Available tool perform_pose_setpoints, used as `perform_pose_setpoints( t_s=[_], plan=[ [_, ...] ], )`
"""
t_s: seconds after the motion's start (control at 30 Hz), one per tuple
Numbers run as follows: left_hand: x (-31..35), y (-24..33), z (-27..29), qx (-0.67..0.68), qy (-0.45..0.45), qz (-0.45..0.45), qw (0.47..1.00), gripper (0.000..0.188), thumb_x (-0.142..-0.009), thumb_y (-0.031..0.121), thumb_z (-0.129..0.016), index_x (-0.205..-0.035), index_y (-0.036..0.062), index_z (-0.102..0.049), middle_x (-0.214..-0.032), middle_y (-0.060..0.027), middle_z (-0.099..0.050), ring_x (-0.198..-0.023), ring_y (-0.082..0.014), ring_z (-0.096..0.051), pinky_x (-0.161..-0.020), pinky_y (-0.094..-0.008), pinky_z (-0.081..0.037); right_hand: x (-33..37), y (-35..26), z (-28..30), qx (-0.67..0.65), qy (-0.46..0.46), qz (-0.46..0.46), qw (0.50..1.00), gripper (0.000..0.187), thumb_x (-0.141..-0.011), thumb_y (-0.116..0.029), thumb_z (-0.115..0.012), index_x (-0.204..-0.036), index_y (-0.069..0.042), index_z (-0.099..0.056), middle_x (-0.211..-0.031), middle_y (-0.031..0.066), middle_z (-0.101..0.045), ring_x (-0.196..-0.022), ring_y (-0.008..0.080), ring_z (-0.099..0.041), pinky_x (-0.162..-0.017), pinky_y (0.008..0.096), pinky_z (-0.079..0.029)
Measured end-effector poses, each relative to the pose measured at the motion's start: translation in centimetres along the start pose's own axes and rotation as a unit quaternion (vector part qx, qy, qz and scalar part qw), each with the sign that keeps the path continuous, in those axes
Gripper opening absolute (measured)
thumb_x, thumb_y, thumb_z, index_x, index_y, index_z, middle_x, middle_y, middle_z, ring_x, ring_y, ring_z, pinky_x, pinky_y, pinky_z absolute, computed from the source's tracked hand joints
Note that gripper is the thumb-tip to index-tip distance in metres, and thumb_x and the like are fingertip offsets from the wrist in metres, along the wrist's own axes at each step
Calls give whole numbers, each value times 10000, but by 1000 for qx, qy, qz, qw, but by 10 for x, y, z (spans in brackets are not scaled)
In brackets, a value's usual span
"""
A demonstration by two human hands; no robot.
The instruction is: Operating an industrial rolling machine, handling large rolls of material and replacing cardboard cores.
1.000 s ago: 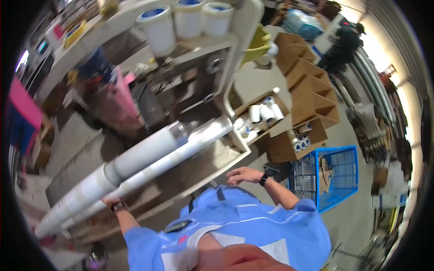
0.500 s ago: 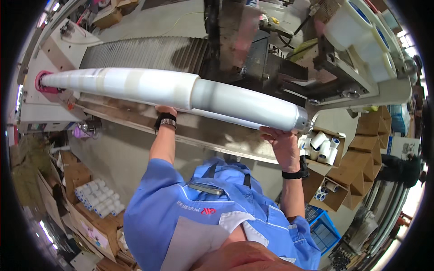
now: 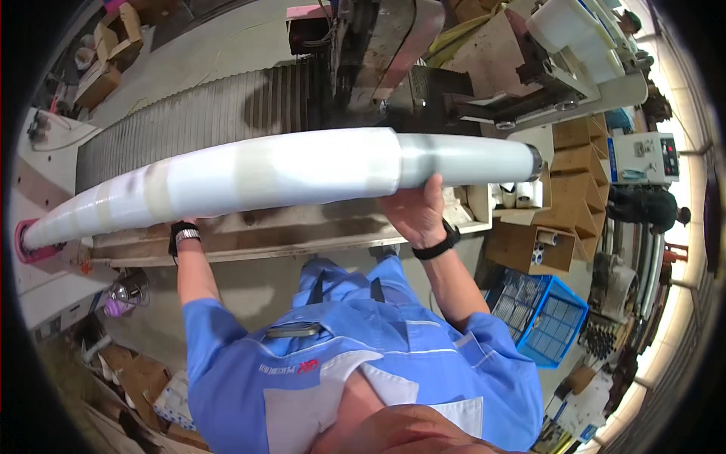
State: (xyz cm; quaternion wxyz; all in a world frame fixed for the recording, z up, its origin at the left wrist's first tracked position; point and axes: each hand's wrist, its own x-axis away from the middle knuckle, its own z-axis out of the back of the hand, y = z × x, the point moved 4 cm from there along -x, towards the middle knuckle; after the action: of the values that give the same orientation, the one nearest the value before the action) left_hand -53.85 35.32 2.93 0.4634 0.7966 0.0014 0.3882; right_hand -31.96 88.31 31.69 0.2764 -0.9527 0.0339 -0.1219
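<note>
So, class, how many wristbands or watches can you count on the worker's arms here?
2. One black band on the left wrist below the long white roll; one black band on the right wrist.

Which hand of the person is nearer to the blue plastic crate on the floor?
The right. The right hand grips the long white roll from below, up and left of the blue crate. The left hand is mostly hidden behind the roll, much farther left.
</note>
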Motion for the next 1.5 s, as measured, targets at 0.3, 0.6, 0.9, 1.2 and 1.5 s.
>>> perform_pose_setpoints(
  t_s=[0.3,0.6,0.9,1.2,1.5],
  plan=[
    [-7,-17,2,-141,-32,88,986,821,-908,656,-511,-1497,99,-381,-1548,-101,-388,-1327,-319,-477,-1050,-453,-436,-22,53,-46,-115,134,152,972,683,-762,-475,-742,-1308,-111,-553,-1238,43,-616,-1197,232,-550,-1046,409,-430],
    [73,29,-29,-287,-45,70,954,950,-819,794,-509,-1505,150,-376,-1530,-110,-384,-1249,-324,-534,-919,-420,-498,-10,46,-34,81,65,85,991,815,-885,-651,-556,-1434,-61,-434,-1412,134,-504,-1295,301,-472,-1075,495,-374],
    [299,-43,-39,-370,-388,-147,832,287,-963,179,-620,-1225,65,-654,-969,-41,-694,-856,-156,-641,-747,-310,-523,27,27,32,70,121,77,987,644,-950,-589,-549,-1294,-45,-571,-1195,111,-658,-1069,234,-624,-914,380,-473],
    [450,143,-175,-376,-314,-705,512,241,-829,168,-741,-1033,42,-720,-1123,-163,-686,-1067,-352,-631,-928,-433,-478,19,29,1,148,85,81,982,383,-1009,-321,-588,-1163,30,-606,-1090,134,-668,-980,247,-673,-855,385,-537],
    [511,257,-326,-286,-158,-873,363,235,-877,232,-696,-1076,116,-740,-1112,-108,-689,-1036,-301,-639,-919,-401,-470,90,52,118,179,172,4,969,269,-994,-206,-591,-1129,23,-626,-972,123,-702,-846,216,-680,-766,328,-541]
  ],
)
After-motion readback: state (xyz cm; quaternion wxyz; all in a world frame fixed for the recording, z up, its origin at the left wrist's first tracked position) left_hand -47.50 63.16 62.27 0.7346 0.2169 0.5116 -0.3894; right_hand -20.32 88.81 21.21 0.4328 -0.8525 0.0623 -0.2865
